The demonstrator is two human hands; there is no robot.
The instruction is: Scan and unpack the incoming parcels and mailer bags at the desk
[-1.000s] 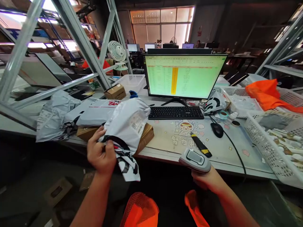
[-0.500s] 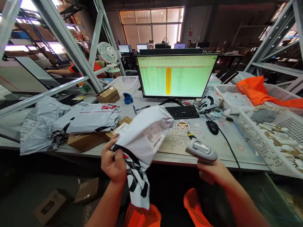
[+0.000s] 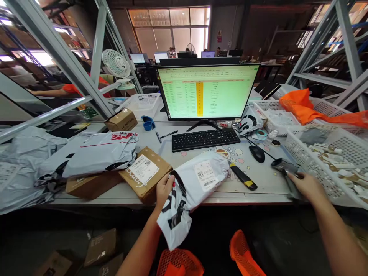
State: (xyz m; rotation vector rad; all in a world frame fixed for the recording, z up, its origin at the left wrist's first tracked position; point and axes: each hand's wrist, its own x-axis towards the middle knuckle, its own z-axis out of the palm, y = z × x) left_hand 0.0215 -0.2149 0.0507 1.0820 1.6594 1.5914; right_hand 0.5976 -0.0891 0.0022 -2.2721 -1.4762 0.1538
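My left hand [image 3: 163,188] is closed on the edge of a white plastic mailing bag [image 3: 188,178]. The bag's filled end lies on the desk mat with its printed label facing up, while its loose end hangs past the desk edge. Over at the right, my right hand [image 3: 309,187] grips the handle of a grey barcode scanner [image 3: 284,166], low at the desk beside the white basket. A yellow-and-black utility knife [image 3: 243,177] lies on the mat between the two hands. Just left of my left hand sits a labelled cardboard box [image 3: 149,168].
White mailing bags [image 3: 100,153] are piled on the left. A monitor [image 3: 209,92], keyboard [image 3: 205,139] and mouse [image 3: 257,153] stand ahead. Perforated white baskets [image 3: 324,168] line the right side. A metal frame [image 3: 57,50] rises at the left, with a co-worker's sleeve [image 3: 71,88] beyond.
The mailing bag has come down from the air onto the desk. My right hand has carried the scanner right and lowered it, away from the bag. The view has shifted slightly.
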